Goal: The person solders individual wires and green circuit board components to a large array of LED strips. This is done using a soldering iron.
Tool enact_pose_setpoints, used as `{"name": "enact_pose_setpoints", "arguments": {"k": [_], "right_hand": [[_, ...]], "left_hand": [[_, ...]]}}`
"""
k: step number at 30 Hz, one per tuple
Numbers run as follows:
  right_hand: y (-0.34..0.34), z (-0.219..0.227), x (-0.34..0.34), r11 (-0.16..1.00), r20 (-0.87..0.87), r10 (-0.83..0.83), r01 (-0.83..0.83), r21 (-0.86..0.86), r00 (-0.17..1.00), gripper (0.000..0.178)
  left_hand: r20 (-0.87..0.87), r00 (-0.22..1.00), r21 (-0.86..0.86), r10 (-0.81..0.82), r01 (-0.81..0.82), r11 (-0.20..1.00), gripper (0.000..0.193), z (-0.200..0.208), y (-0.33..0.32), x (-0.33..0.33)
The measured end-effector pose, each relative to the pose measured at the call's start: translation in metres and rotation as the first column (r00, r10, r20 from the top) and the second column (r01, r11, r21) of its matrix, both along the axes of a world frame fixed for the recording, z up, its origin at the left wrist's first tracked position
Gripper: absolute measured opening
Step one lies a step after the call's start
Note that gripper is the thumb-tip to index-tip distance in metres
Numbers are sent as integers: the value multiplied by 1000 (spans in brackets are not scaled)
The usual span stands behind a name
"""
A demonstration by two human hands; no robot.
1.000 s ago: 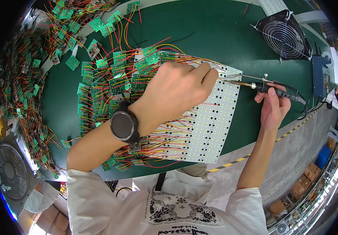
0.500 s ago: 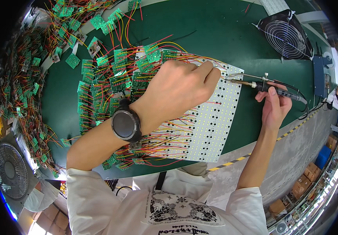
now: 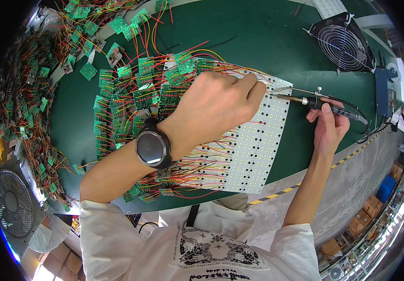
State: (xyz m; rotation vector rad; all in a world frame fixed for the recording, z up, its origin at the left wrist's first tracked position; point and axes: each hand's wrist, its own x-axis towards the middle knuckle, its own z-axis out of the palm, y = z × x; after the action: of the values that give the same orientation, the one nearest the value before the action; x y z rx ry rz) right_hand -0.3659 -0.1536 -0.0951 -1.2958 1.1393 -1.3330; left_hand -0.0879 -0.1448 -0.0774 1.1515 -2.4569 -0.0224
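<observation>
My right hand (image 3: 329,126) grips a black-handled soldering iron (image 3: 318,103) with a thin metal feed tube clamped along it. Its tip points left and meets the right part of a white LED panel (image 3: 253,154) close to my left fingertips. My left hand (image 3: 223,100) is closed in a pinch over the panel. What its fingers hold is hidden under the hand. Red, yellow and black wires (image 3: 206,171) run across the panel's left part to rows of small green circuit boards (image 3: 142,99). A watch (image 3: 153,147) is on my left wrist.
Heaps of wired green boards (image 3: 31,93) line the left side. A black fan with a wire guard (image 3: 342,47) and a blue box (image 3: 384,91) stand at the right of the green table (image 3: 258,33). A grey fan (image 3: 12,199) stands at lower left.
The panel, boards and hands appear shifted very slightly to the right in the picture. Both hands keep their grip, and the iron's tip stays by my left fingers.
</observation>
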Motion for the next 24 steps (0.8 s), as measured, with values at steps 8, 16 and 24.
{"name": "enact_pose_setpoints", "arguments": {"k": [8, 16, 24], "right_hand": [[0, 2, 0, 1000, 20, -16, 16, -7, 1000, 22], [-2, 1, 2, 999, 90, -33, 33, 5, 995, 22], [-1, 4, -2, 998, 132, -54, 50, 31, 990, 21]], "left_hand": [[-9, 1000, 4, -7, 7, 1000, 20, -1, -1, 0], [-106, 994, -24, 30, -33, 999, 21, 2, -1, 0], [-201, 957, 202, -207, 248, 948, 23, 25, -1, 6]]}}
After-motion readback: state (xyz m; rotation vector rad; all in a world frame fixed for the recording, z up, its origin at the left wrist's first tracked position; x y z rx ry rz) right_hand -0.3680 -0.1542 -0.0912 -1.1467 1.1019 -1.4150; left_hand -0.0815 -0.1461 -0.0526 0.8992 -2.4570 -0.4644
